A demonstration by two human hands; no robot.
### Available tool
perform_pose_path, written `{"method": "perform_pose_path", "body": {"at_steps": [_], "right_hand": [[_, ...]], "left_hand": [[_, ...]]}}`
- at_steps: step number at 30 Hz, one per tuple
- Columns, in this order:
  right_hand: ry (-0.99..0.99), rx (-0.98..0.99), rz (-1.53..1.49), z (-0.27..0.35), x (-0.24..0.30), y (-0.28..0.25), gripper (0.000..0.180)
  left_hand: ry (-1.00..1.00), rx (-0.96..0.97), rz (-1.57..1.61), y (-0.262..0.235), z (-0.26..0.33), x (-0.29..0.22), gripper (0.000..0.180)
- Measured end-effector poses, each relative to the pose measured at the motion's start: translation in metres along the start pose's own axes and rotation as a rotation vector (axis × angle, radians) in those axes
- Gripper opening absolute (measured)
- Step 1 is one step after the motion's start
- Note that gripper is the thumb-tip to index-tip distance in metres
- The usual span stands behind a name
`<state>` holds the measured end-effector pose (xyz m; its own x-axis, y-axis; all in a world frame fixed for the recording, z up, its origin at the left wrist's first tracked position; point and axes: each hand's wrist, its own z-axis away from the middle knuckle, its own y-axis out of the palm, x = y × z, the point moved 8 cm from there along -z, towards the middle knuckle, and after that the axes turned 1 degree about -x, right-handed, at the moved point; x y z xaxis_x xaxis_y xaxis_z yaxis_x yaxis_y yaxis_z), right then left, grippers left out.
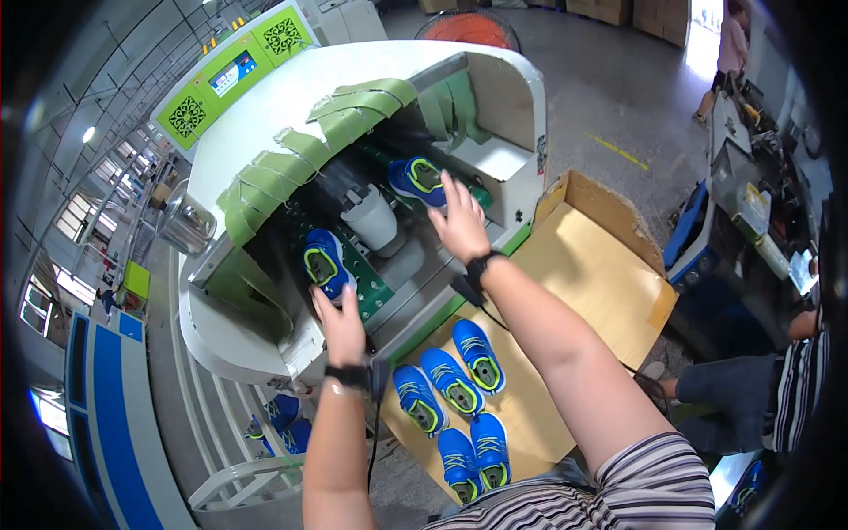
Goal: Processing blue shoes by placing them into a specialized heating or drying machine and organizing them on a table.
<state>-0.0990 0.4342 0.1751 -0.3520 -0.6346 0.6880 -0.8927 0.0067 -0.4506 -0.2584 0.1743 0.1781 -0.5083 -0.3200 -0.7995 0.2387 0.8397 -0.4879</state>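
Both my hands reach into the wide opening of a white machine (256, 115) hung with green cloth strips. My left hand (342, 329) grips the near end of a blue sneaker (325, 256) with lime trim, fingers and thumb on either side. That shoe rests at a green, studded plate (373, 287). Farther right, my right hand (462, 225) is closed on the near end of a similar blue sneaker (411, 179), its fingers along the shoe's right side. Between the two shoes stands a pale grey block (371, 223). The far interior is dark, and the shoes' undersides are hidden.
Several blue sneakers (452, 382) lie on a tan board (565, 291) before me. A cardboard wall (609, 212) edges its far right. More shoes sit on a white rack (238, 477) at lower left. Another person (742, 406) is close on my right; an orange fan (468, 31) stands behind.
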Motion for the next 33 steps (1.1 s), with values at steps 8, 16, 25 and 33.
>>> {"method": "perform_pose_path", "body": {"at_steps": [8, 16, 25, 33], "right_hand": [[0.079, 0.774, 0.596, 0.418, -0.112, -0.161, 0.065], [0.312, 0.729, 0.676, 0.499, -0.080, -0.198, 0.071], [0.655, 0.639, -0.029, 0.534, -0.037, -0.166, 0.068], [0.513, 0.359, -0.193, 0.512, 0.022, -0.139, 0.087]], "left_hand": [[0.237, 0.612, -0.294, -0.033, 0.275, 0.031, 0.072], [0.598, 1.033, -0.330, -0.017, 0.386, 0.031, 0.080], [0.518, 0.992, -0.334, -0.019, 0.397, 0.040, 0.092], [-0.106, 1.201, 0.239, 0.005, 0.385, 0.085, 0.093]]}}
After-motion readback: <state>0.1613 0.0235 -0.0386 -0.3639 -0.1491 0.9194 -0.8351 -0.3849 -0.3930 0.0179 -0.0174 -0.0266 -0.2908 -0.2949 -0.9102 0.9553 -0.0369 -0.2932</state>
